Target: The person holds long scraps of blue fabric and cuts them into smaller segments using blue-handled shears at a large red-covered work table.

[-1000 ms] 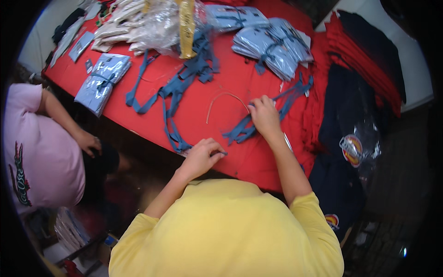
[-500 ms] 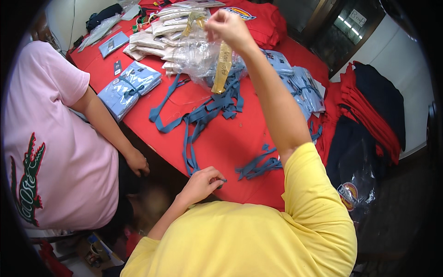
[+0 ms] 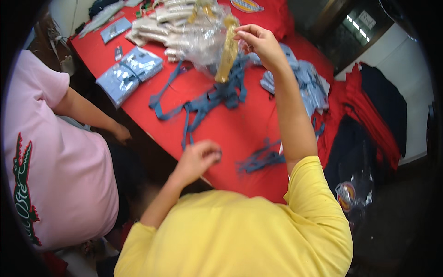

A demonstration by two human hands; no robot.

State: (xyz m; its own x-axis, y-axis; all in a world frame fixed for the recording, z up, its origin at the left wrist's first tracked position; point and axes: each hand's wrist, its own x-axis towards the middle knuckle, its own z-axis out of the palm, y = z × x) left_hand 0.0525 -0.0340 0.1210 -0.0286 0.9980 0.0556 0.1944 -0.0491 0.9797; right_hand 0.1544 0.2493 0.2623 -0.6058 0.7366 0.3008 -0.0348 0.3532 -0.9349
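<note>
counter (image 3: 254, 122) is surfaced in red; tangled blue strips (image 3: 217, 98) are laid across it. red and navy garments (image 3: 386, 104) are stacked at the right, near a white wall panel (image 3: 380, 48). a dark glazed opening (image 3: 339, 28) is seen behind. dark lettering is carried by a white sheet (image 3: 367, 19) there. an oval emblem (image 3: 247, 5) is borne on red cloth at the far side. a green-and-red design with lettering is worn on a co-worker's pink shirt (image 3: 69, 171). marks on gold tape strip (image 3: 226, 60) are blurred. hands are held apart: a small dark scrap (image 3: 218, 155) is pinched in the left hand (image 3: 197, 159); the right hand (image 3: 263, 45) is raised beside the tape, contact can't be told.
</note>
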